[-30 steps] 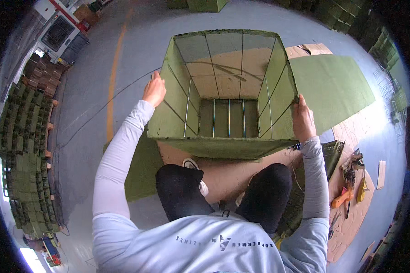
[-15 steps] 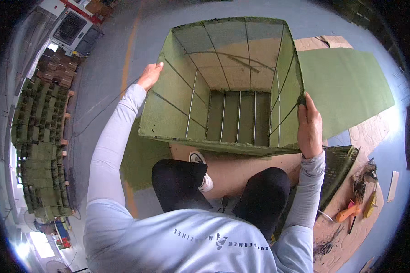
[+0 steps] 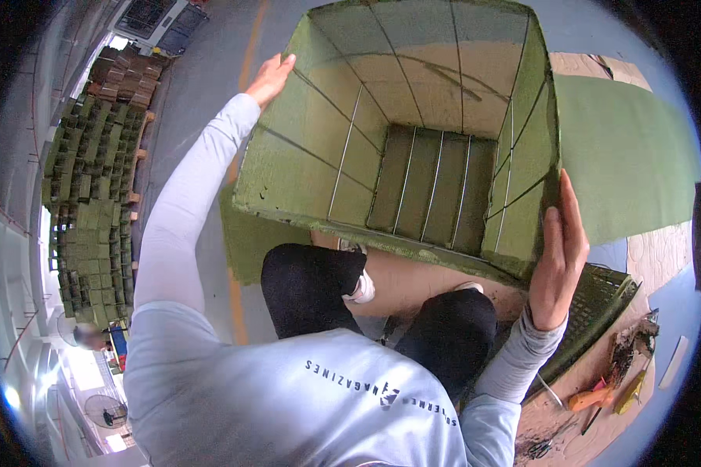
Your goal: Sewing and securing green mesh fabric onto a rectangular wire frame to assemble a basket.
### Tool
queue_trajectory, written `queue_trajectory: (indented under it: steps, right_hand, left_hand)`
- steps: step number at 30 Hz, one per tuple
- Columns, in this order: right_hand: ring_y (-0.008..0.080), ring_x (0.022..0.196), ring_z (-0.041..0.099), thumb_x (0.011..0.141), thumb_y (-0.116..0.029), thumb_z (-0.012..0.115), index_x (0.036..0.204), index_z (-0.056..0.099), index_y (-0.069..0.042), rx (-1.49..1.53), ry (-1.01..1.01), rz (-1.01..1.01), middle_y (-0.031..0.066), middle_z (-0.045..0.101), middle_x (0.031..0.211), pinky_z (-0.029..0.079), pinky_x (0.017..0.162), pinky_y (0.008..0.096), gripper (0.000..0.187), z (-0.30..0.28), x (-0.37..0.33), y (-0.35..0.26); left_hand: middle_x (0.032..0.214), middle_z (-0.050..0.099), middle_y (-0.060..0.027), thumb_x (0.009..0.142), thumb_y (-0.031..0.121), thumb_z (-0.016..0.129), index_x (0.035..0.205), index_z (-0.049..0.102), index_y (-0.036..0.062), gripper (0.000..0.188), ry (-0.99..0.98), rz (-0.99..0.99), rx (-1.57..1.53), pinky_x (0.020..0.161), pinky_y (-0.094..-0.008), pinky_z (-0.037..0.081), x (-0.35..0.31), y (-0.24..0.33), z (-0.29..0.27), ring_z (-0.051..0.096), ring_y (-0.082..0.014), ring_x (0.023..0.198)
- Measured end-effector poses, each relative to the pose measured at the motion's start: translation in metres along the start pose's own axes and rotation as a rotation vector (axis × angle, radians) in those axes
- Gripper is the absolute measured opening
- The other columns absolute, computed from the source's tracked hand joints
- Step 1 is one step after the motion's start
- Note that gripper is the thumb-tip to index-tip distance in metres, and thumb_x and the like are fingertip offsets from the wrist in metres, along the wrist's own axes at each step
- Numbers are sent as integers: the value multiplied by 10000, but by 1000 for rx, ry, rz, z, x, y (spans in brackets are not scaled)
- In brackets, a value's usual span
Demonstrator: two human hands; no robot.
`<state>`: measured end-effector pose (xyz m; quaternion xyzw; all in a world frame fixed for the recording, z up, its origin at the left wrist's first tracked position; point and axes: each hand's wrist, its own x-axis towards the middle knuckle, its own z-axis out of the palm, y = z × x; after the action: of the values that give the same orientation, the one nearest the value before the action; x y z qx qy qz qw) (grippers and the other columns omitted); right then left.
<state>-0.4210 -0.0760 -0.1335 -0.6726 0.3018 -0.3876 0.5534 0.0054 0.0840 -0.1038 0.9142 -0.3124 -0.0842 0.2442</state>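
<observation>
I hold a large box-shaped green mesh basket [image 3: 284,167] in front of me, tilted so its open mouth faces up toward me. Thin wires run along its walls and across its dark floor [image 3: 444,187]. My left hand [image 3: 269,81] grips the left side, thumb on top; the other fingers are mostly hidden behind the wall. At the lower right corner my right hand [image 3: 561,253] clasps the side, its fingers lying along the outer wall. The near edge of the basket hangs above my knees.
A green sheet [image 3: 631,156] and cardboard [image 3: 413,274] lie on the floor. On the right are a dark green perforated panel [image 3: 600,303] and an orange-handled tool [image 3: 590,399]. Stacks of green boxes [image 3: 93,233] line the left, with a fan [image 3: 105,411] below them.
The basket has moved up and right in the view, tilting with its right side lower. Both hands keep their hold; the view has shifted and turned slightly.
</observation>
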Motion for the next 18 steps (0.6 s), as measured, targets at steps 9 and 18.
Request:
queue_trajectory:
  steps: [9, 18]
  right_hand:
    - [208, 1276, 430, 971, -130, 431, 1352, 429, 64, -68, 17, 2, 159, 486, 1361, 277, 1084, 311, 428, 2, 2, -7]
    - [214, 1286, 429, 959, -86, 467, 1369, 400, 59, -250, 35, -46, 180, 461, 1387, 298, 1078, 322, 440, 0, -4, -11]
  left_hand:
    - [1480, 277, -239, 940, 591, 353, 1463, 167, -18, 824, -38, 9, 98, 1116, -387, 252, -4, -18, -10, 264, -310, 1389]
    - [1469, 318, -175, 917, 493, 539, 1436, 227, -63, 822, -157, -69, -326, 1095, -308, 266, -10, -17, -14, 312, -221, 1351]
